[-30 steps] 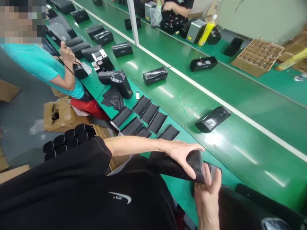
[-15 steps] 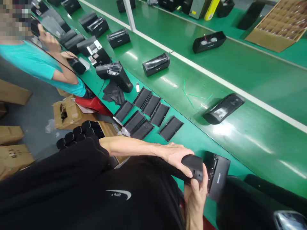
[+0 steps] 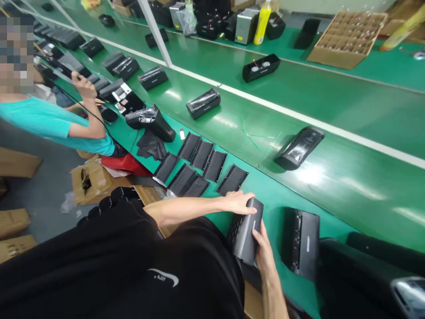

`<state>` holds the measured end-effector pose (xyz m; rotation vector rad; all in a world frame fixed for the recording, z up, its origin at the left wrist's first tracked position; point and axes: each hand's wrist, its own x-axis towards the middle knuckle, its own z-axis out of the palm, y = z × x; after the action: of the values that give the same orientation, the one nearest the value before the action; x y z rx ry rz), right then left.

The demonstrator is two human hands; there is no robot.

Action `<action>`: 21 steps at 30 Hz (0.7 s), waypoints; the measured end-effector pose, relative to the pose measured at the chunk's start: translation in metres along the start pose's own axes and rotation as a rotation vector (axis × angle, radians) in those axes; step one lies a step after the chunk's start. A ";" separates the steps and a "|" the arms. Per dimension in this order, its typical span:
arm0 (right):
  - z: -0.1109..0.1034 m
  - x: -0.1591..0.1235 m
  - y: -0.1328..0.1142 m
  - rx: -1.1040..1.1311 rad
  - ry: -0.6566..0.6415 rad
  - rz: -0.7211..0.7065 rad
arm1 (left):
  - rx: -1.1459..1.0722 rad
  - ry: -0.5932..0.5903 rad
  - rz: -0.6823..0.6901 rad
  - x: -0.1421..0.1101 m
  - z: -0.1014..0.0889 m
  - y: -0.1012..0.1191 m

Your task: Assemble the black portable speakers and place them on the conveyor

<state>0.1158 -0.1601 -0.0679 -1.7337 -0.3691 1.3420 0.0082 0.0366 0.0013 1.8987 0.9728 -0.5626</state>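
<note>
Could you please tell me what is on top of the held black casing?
The left hand lies over one end of the black casing; the right hand has its thumb on the lettered face. What they cover is hidden.

Gry flr (image 3: 55,177), pale wall (image 3: 332,6), wht post (image 3: 155,33), grn worktop (image 3: 229,137) w/ glare (image 3: 312,175).

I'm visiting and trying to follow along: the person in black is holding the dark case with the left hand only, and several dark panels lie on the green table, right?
Not quite: the right hand grips the dark case along with the left hand, as the head view shows. Dark panels do lie on the green table.
</note>
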 end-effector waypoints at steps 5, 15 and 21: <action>0.009 -0.037 0.027 -0.244 0.228 -0.051 | 0.227 0.057 0.129 0.005 0.027 -0.002; 0.008 -0.041 0.037 -0.481 0.456 -0.027 | 0.364 0.163 0.353 0.065 0.077 0.070; 0.010 -0.037 0.047 -0.471 0.469 -0.023 | 0.323 0.077 0.349 0.067 0.074 0.069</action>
<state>0.0806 -0.2075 -0.0819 -2.3546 -0.4558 0.8273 0.1042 -0.0209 -0.0467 2.3299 0.5995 -0.4609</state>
